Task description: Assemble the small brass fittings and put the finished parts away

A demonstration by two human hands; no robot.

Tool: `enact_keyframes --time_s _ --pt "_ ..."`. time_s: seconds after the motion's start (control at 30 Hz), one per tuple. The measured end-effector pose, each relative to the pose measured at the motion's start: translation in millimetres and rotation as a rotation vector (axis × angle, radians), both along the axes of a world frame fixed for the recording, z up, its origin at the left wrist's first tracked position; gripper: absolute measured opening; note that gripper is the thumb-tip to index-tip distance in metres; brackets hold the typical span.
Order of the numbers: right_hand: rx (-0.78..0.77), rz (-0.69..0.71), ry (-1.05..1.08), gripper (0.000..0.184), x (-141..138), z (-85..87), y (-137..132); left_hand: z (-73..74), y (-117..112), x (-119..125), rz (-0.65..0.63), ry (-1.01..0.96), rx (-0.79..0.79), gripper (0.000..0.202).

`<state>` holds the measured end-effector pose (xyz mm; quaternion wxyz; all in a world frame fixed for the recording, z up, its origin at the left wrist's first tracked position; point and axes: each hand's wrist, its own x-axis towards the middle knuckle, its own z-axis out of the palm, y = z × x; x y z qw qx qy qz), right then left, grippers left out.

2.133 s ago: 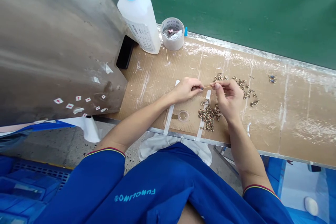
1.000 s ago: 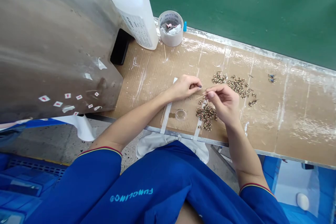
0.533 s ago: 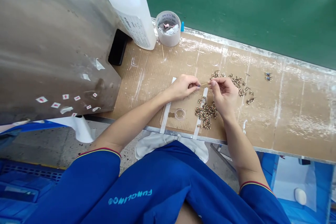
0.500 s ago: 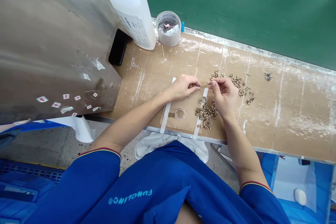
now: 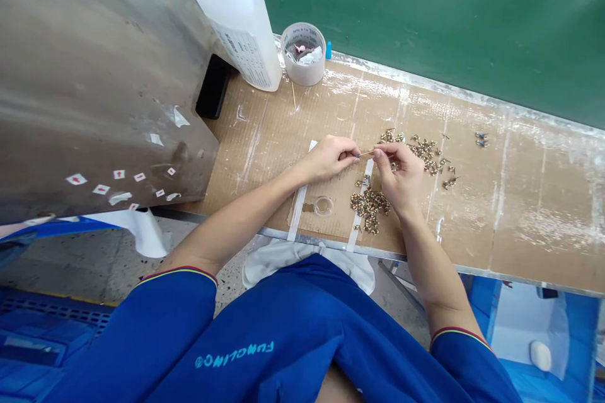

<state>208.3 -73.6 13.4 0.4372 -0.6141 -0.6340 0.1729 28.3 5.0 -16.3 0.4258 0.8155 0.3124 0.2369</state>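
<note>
My left hand (image 5: 331, 158) is closed in a pinch over the cardboard-covered bench (image 5: 520, 201), holding a small piece I cannot make out. My right hand (image 5: 399, 173) pinches a thin wooden stick (image 5: 366, 153) whose tip meets the left fingertips. Below my right hand lies a pile of small brass parts (image 5: 368, 206). A second scatter of brass parts (image 5: 425, 151) lies just beyond the right hand. A small clear round dish (image 5: 324, 206) sits on the cardboard under my left hand.
A white squeeze bottle with a blue cap (image 5: 239, 19) and a tape roll holding scraps (image 5: 303, 53) stand at the back left. A steel machine housing (image 5: 94, 75) fills the left. A green wall (image 5: 449, 12) backs the bench. Blue crates (image 5: 38, 346) sit on the floor.
My right hand dipped toward the near pile, then rose again so the stick tip meets the left fingers. The left hand has stayed almost still.
</note>
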Motion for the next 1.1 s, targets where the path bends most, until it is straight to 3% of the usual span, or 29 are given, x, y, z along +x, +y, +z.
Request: enact_keyframes --time_s 0.4,0.6,0.7,0.83,1.1 --pt "0.072 0.024 -0.029 0.014 -3.2 1.1 -0.6 0.5 -0.4 -0.3 0.001 -0.011 -0.014 0.009" --pt "-0.022 -0.002 0.253 0.020 6.0 10.5 -2.7 2.9 -1.1 -0.8 -0.003 -0.059 -0.059 0.010" --pt "-0.092 0.232 0.329 0.023 3.6 21.5 -8.5 3.4 -1.2 -1.2 -0.005 -0.069 -0.073 0.011" --pt "-0.122 0.608 0.228 0.017 -13.7 27.9 -17.1 4.1 -0.7 -1.9 -0.009 -0.092 -0.082 0.012" --pt "-0.102 0.777 -0.015 0.020 -40.0 8.4 -29.6 7.8 -0.5 -2.3 -0.017 -0.097 -0.068 0.013"
